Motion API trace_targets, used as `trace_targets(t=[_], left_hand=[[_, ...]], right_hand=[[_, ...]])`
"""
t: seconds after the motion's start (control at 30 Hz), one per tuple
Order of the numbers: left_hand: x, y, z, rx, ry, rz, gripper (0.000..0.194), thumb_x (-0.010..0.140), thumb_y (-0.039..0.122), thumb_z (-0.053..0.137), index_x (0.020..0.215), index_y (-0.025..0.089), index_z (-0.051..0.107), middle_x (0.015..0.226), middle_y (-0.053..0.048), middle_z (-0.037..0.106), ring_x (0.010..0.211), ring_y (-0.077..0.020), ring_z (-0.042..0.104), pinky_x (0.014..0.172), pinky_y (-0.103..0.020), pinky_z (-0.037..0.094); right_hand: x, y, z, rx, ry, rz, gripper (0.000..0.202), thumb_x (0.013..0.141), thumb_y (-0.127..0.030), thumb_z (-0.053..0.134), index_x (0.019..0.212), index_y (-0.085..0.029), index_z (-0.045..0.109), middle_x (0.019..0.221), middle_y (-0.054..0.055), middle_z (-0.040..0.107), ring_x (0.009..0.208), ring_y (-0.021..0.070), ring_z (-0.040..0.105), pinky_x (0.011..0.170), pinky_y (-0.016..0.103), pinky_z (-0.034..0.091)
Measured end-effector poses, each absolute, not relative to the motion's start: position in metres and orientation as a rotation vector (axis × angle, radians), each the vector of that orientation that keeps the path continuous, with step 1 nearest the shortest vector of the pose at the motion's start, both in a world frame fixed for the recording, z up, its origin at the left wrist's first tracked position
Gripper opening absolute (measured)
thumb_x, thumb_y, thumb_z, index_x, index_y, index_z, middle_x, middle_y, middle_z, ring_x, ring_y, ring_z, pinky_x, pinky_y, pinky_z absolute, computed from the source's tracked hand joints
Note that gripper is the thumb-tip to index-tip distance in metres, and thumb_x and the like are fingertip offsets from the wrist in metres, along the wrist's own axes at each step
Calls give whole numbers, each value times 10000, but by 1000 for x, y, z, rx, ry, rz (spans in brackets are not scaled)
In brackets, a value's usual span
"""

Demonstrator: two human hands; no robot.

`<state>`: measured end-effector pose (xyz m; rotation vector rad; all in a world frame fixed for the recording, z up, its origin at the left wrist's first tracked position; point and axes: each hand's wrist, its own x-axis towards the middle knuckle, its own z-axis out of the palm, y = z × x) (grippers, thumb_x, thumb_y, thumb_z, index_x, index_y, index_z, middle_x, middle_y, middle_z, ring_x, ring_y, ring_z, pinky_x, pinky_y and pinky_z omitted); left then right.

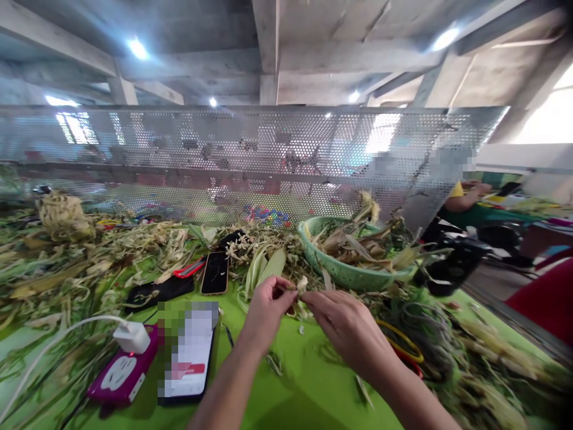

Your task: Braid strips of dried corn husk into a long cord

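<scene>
Cream husk scrap (303, 282) is held in the closed, pinching grip of your left hand (270, 303) and right hand (339, 313).

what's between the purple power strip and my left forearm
In the head view, a lit-screen phone, partly pixelated, lies between the purple power strip and your left forearm, with a thin dark strip nearer the forearm.

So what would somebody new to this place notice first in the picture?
Probably the left hand at the centre, pinching a small pale scrap, with the right hand close beside it. Beyond them, slightly right, a pale green basket heaped with dry leaves stands out. At lower left, a bright purple power strip with a white plug sits on the green table.
</scene>
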<state>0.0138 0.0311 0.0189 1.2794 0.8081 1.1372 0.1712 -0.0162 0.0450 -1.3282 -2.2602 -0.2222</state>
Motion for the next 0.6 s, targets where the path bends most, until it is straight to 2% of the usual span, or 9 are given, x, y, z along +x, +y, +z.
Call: trace_targets(t=[0.33, 0.5, 0.6], left_hand=[[16, 23, 22, 1689, 1093, 1108, 128, 782, 260, 520, 814, 181, 616, 680, -1, 601, 608, -134, 515, 533, -227, 351], [16, 22, 20, 1785, 1141, 1083, 120, 783, 226, 496, 795, 181, 607, 690, -1, 600, 614, -133, 521, 541, -226, 345], [16, 23, 18, 1896, 1168, 1066, 119, 774, 195, 495, 778, 182, 613, 747, -16, 619, 669, -142, 533, 580, -234, 353]], right_hand=[[164, -23, 47, -1312, -2364, -253, 175, 848, -65, 422, 764, -179, 524, 653, 7, 571, 593, 133, 477, 604, 260, 301], [161, -21, 41, -1305, -2367, -214, 215, 879, -77, 403, 718, -176, 505, 637, 7, 557, 579, 128, 462, 586, 252, 298], [165, -18, 41, -1289, -2391, -199, 230, 903, -106, 395, 740, -167, 545, 638, 17, 568, 587, 130, 487, 594, 246, 319]])
